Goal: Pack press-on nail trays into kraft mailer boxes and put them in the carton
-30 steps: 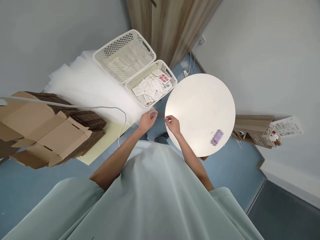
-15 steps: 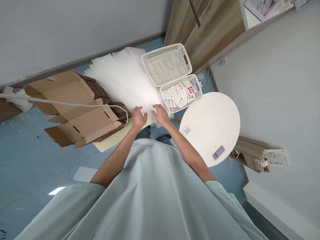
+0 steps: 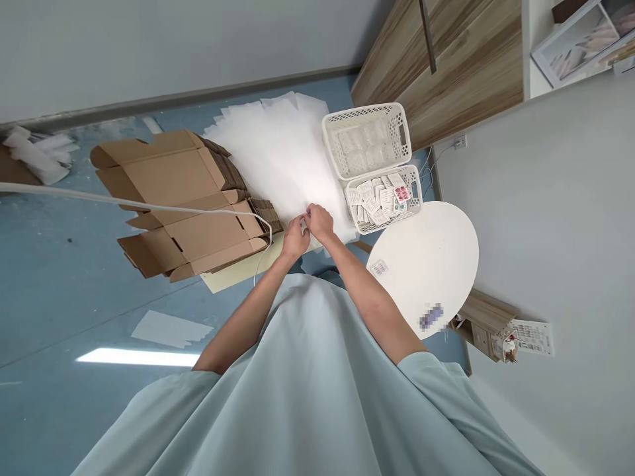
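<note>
My left hand (image 3: 296, 239) and my right hand (image 3: 320, 223) meet over the near edge of a spread stack of thin white sheets (image 3: 285, 149). The fingers of both are bent and drawn together at the tips; anything pinched between them is too small to make out. Left of the sheets lie piled flat brown cardboard boxes (image 3: 169, 175). On the right, close to my right hand, a white basket (image 3: 358, 228) holds many small printed cards (image 3: 380, 198). Behind it, another white basket (image 3: 333, 165) contains clear plastic pieces (image 3: 364, 142).
A white cable (image 3: 198, 211) runs across the boxes and curves down near my left wrist. The round white table (image 3: 431, 244) at right bears a small clear packet (image 3: 380, 267) and a blurred item. A wooden cabinet (image 3: 466, 66) stands behind the baskets; a white sheet (image 3: 169, 328) lies on the floor.
My hands were apart with loosely spread fingers; now they have come together, fingertips closed. The view has shifted, so the boxes, sheets and baskets appear farther right.
</note>
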Demonstrator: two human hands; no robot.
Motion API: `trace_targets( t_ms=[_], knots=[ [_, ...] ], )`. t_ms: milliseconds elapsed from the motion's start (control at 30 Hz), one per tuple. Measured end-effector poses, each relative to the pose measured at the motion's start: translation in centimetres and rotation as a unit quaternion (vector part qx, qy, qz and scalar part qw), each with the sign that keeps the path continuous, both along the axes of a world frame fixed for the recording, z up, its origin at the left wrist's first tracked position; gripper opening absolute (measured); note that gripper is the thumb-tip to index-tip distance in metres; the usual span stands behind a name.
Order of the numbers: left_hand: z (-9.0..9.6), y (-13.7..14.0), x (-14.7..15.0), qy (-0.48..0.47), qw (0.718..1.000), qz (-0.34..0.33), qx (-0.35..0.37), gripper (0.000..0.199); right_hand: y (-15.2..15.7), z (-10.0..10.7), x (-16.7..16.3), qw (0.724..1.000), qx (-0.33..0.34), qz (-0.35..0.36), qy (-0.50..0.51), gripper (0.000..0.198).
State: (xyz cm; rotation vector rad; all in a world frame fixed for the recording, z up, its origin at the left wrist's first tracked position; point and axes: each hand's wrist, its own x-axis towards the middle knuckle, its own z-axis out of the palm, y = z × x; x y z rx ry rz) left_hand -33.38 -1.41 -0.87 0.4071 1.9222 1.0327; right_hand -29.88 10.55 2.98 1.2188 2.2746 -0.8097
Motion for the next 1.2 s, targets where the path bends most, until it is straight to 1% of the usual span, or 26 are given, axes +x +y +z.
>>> trace_targets(
  t_ms=[67,133,200,267,333,400,500,567,633,667,733,767,800,933,1033,1100,1200],
  knots=[
    [0.6,0.0,-0.1,-0.004,1.000,0.024,0.009,0.054,-0.2,0.4,-0.1,1.000,0.001,-0.006,0.011,0.014],
    [1.4,0.0,-0.3,0.002,0.998,0.054,0.041,0.052,-0.3,1.3,-0.2,0.999,0.007,-0.023,0.041,0.014],
    [2.4,0.2,-0.5,0.009,0.994,0.087,0.072,0.052,-0.2,2.7,0.0,0.996,0.005,-0.046,0.076,0.013],
    [3.4,0.7,-0.7,0.007,0.989,0.124,0.078,0.055,0.1,4.4,0.6,0.991,-0.005,-0.071,0.116,0.011],
    [4.4,1.6,-1.0,-0.015,0.985,0.160,0.064,0.058,0.5,6.3,1.6,0.981,-0.013,-0.098,0.166,0.013],
    [5.3,2.7,-1.1,-0.059,0.980,0.183,0.056,0.061,0.8,8.1,3.1,0.967,-0.016,-0.131,0.220,0.016],
    [6.8,4.5,-1.0,-0.102,0.976,0.178,0.078,0.065,1.1,10.3,6.3,0.940,-0.015,-0.198,0.277,0.020],
    [8.1,5.8,-0.5,-0.103,0.976,0.152,0.116,0.063,1.1,11.2,8.9,0.921,-0.010,-0.250,0.300,0.024],
    [9.4,7.1,0.4,-0.100,0.974,0.119,0.164,0.057,0.9,11.8,11.5,0.896,-0.019,-0.306,0.322,0.029],
    [10.1,7.7,1.0,-0.099,0.973,0.100,0.185,0.053,0.8,12.1,12.8,0.882,-0.030,-0.334,0.332,0.037],
    [11.3,8.9,2.5,-0.099,0.970,0.052,0.214,0.047,0.8,12.7,15.2,0.851,-0.053,-0.388,0.349,0.059],
    [11.8,9.5,3.4,-0.102,0.970,0.022,0.221,0.045,0.8,13.0,16.4,0.836,-0.058,-0.412,0.358,0.067],
    [12.3,10.0,4.4,-0.106,0.968,-0.012,0.226,0.044,0.9,13.3,17.5,0.821,-0.053,-0.435,0.366,0.070],
    [13.7,11.4,8.6,-0.135,0.955,-0.131,0.228,0.043,1.5,14.2,22.2,0.768,0.021,-0.510,0.388,0.058],
    [14.5,11.9,12.0,-0.141,0.945,-0.202,0.215,0.042,1.5,14.2,26.1,0.735,0.059,-0.550,0.393,0.050],
    [14.7,12.2,14.2,-0.143,0.938,-0.236,0.210,0.041,0.9,13.8,28.6,0.715,0.067,-0.568,0.402,0.045],
    [14.5,12.4,17.5,-0.142,0.933,-0.262,0.203,0.041,-0.4,13.0,32.1,0.686,0.071,-0.592,0.418,0.042]
  ],
)
